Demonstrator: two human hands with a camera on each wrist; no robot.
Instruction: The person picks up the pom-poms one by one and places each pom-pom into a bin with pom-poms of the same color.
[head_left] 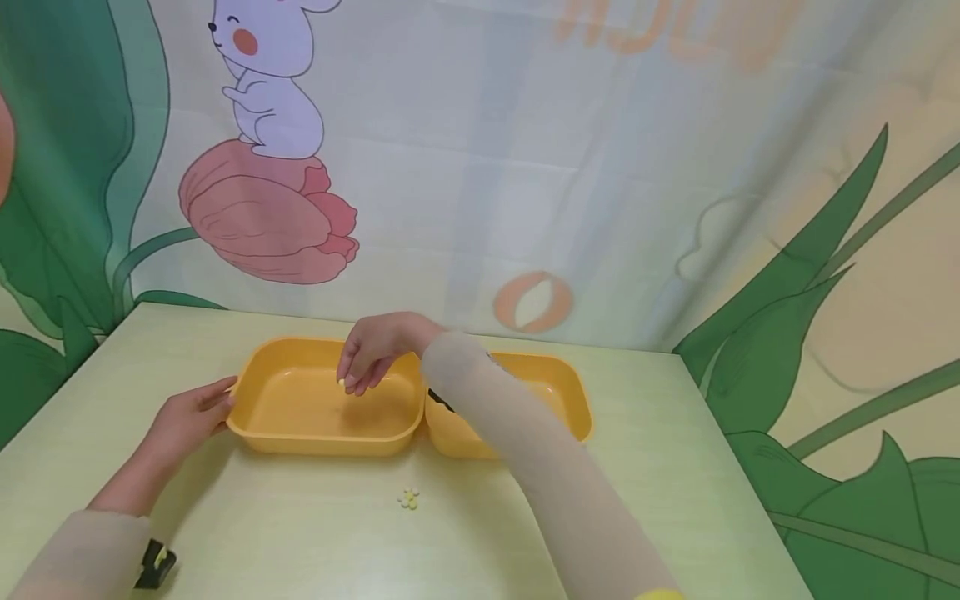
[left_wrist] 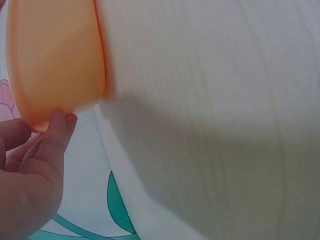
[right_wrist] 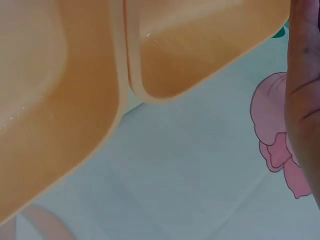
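At its left end, a yellow plastic tray [head_left: 322, 446] is gripped by my left hand [head_left: 183, 421]. The left wrist view shows that hand's thumb and fingers [left_wrist: 57, 122] on either side of the tray's rim. Over the inside of the same tray, my right hand [head_left: 371, 354] pinches a tiny pale yellow piece [head_left: 342, 382] between thumb and fingertips. Only a side of the right hand [right_wrist: 305, 95] appears in the right wrist view, and its fingertips are out of sight there. A small flower-shaped cluster of yellow and white pieces [head_left: 408, 498] lies on the table before the trays.
A second yellow tray [head_left: 573, 392] stands against the first one's right side, partly hidden by my right sleeve [head_left: 525, 433]. Both are on a pale table [head_left: 300, 533]. Behind it hangs a printed cloth [head_left: 450, 167] with a cartoon animal and plants.
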